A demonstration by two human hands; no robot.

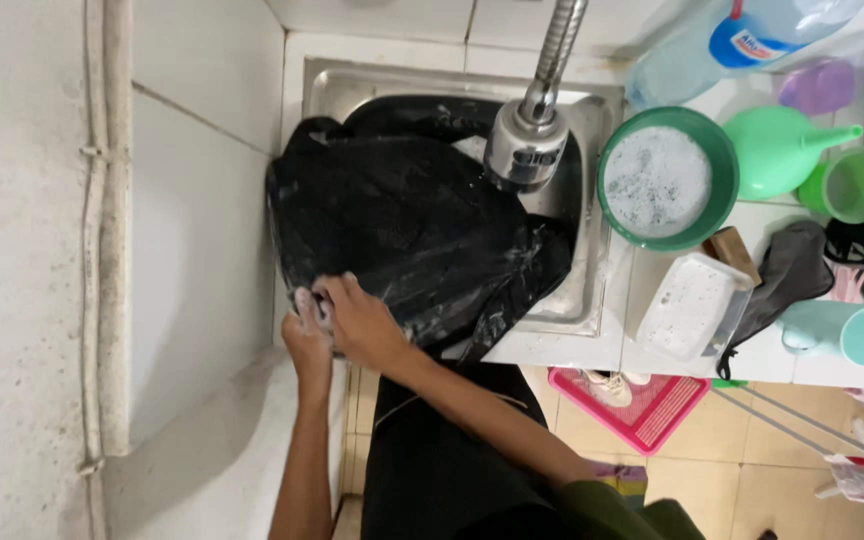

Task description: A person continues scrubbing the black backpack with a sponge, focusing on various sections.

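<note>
A big black backpack (pixel 402 215) lies wet and soapy in a steel sink (pixel 592 290), filling most of it. My left hand (pixel 304 335) grips the bag's near left corner, with suds on the fingers. My right hand (pixel 357 318) lies right beside it, pressed on the same corner of the fabric, fingers curled over it. A metal tap head (pixel 524 150) hangs over the middle of the bag.
A green bowl of foamy water (pixel 664 180) sits right of the sink, with a clear plastic tub (pixel 690 305), a brown soap bar (pixel 732 250), a green funnel (pixel 782 150), green and teal cups and a dark cloth (pixel 787 275). A white tiled wall stands at left. A pink basket (pixel 642 400) lies on the floor.
</note>
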